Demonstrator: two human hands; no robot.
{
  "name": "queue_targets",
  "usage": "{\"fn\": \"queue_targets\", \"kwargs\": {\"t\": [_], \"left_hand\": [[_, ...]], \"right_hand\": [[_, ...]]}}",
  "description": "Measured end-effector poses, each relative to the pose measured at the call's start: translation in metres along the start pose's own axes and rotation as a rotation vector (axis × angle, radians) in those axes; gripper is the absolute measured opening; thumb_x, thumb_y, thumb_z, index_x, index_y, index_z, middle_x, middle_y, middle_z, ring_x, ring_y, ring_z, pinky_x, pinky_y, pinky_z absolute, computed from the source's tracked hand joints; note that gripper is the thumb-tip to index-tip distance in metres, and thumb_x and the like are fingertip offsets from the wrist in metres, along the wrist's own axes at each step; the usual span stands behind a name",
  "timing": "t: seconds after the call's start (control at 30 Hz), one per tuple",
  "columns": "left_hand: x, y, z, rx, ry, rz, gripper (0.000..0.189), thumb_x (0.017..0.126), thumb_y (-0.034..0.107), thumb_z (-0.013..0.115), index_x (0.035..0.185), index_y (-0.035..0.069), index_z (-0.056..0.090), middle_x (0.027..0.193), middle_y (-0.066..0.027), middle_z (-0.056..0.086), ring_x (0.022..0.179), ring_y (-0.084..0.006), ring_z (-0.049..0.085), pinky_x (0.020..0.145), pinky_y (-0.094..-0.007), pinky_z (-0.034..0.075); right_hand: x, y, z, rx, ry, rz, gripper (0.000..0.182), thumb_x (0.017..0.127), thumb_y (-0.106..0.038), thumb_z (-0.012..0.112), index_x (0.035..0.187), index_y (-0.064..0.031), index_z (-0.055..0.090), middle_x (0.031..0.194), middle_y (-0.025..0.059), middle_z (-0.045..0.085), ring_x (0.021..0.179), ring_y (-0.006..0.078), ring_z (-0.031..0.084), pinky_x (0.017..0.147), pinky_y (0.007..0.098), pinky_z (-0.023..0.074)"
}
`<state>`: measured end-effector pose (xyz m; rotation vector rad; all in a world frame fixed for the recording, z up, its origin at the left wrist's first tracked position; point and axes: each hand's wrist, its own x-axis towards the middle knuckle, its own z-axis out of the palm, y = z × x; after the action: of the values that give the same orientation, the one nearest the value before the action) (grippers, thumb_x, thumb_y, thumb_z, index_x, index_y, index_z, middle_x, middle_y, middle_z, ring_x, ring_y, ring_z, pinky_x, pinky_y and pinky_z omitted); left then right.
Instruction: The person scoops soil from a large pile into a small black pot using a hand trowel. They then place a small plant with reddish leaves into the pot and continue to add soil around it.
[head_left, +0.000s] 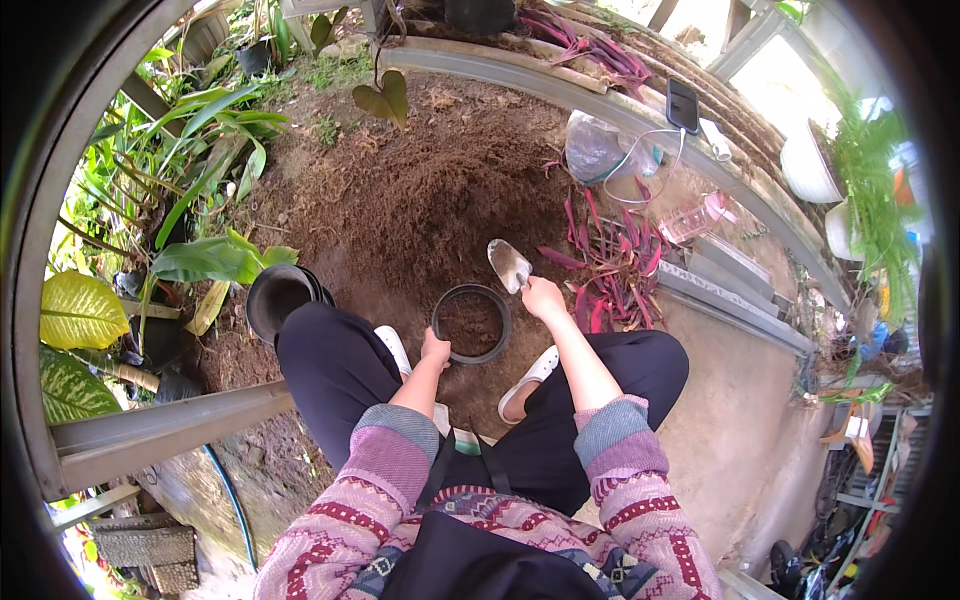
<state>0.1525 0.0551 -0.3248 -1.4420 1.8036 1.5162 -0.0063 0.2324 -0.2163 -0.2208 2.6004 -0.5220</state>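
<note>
A round black plastic plant pot (505, 346) stands on the ground between my feet, with brown soil (469, 324) inside it. My left hand (436, 350) is at the pot's left rim, its fingers closed against it. In my right hand (543, 298), to the right of the pot, is the handle of a metal hand trowel (509, 265). The trowel's blade points up and left, with some soil on it. Beyond the pot lies a wide heap of loose brown soil (465, 187).
Nested black pots (279, 300) lie by my left knee. Uprooted purple-leaved plants (619, 262) lie at the right, near a clear plastic bag (600, 146) and a plastic bottle (684, 223). A phone (682, 105) with a white cable rests on the ledge. A metal beam (172, 431) runs at the left.
</note>
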Motion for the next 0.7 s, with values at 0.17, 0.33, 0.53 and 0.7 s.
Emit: {"fn": "queue_targets", "kwargs": {"t": [0.17, 0.33, 0.53, 0.7], "left_hand": [[-0.005, -0.003, 0.001, -0.283, -0.098, 0.084, 0.056, 0.073, -0.010, 0.047, 0.124, 0.010, 0.033, 0.115, -0.0166, 0.047, 0.098, -0.0312, 0.056, 0.065, -0.0391, 0.057], [-0.022, 0.012, 0.011, -0.214, -0.086, -0.340, 0.060, 0.076, -0.005, 0.048, 0.129, 0.008, 0.024, 0.122, -0.0194, 0.041, 0.101, -0.0336, 0.054, 0.073, -0.0468, 0.054], [0.022, -0.023, 0.003, -0.217, -0.037, -0.063, 0.046, 0.080, -0.001, 0.042, 0.124, 0.004, 0.034, 0.122, -0.0200, 0.044, 0.092, -0.0358, 0.058, 0.066, -0.0453, 0.056], [0.012, -0.010, 0.021, -0.243, -0.559, -0.752, 0.046, 0.081, 0.009, 0.047, 0.123, -0.004, 0.032, 0.118, -0.0280, 0.044, 0.103, -0.0419, 0.052, 0.070, -0.0582, 0.051]], "right_hand": [[-0.001, 0.000, -0.003, 0.020, 0.026, -0.007, 0.031, 0.084, -0.026, 0.049, 0.104, -0.0039, 0.058, 0.099, 0.0219, 0.060, 0.096, 0.0366, 0.056, 0.084, 0.0445, 0.0438], [-0.001, 0.007, -0.003, 0.036, 0.048, -0.016, 0.032, 0.084, -0.026, 0.050, 0.104, -0.0026, 0.057, 0.099, 0.0228, 0.059, 0.096, 0.0373, 0.056, 0.084, 0.0441, 0.0435], [0.002, 0.001, 0.009, -0.065, -0.001, 0.110, 0.029, 0.081, -0.024, 0.051, 0.095, -0.0016, 0.063, 0.093, 0.0201, 0.063, 0.090, 0.0340, 0.060, 0.081, 0.0419, 0.0462], [0.015, 0.027, -0.004, -0.237, -0.583, -0.028, 0.021, 0.072, -0.011, 0.049, 0.072, -0.0030, 0.068, 0.073, 0.0166, 0.065, 0.073, 0.0287, 0.065, 0.071, 0.0398, 0.0497]]}}
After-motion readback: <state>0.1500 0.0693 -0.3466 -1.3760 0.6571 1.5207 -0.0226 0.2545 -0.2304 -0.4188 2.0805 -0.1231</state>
